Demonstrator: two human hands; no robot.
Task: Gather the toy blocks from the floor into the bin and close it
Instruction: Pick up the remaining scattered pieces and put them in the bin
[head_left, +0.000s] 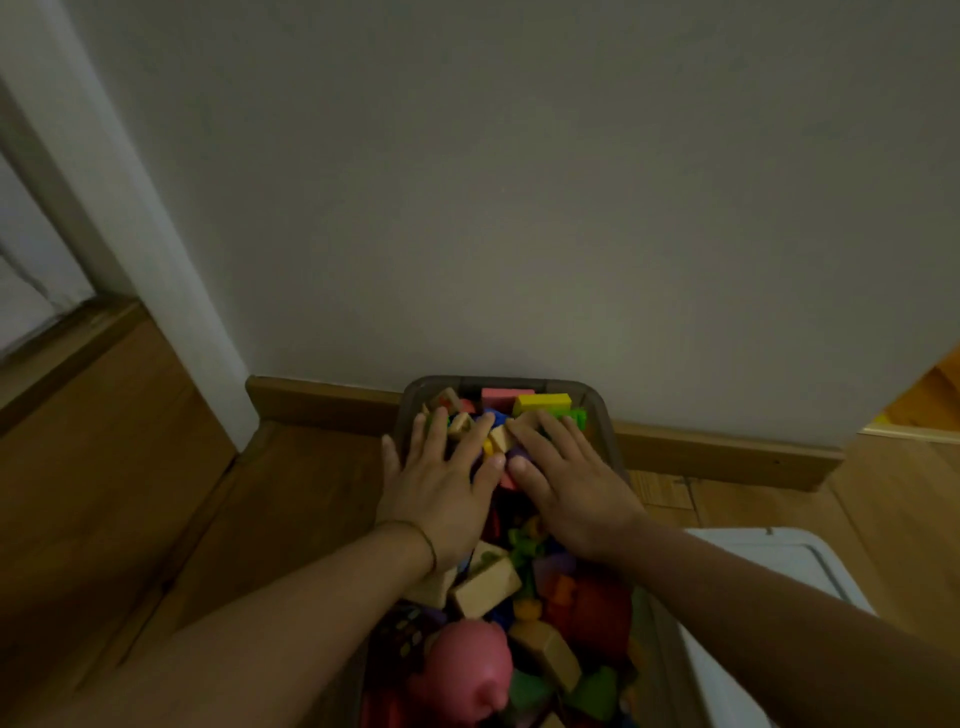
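Bin (602, 415) translucent grey-brown. Blocks (543, 402): yellow, red, green, blue, tan wood. Toy (472, 660) pink. Lid (769, 561) white. Floor (104, 467) brown wood.

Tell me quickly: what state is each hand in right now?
Left hand: open, flat on the blocks in the bin.
Right hand: open, flat on the blocks.

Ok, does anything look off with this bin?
The blocks are heaped to the rim of the bin; left hand and right hand press flat on them. The lid, off beside it, might not sit flat.
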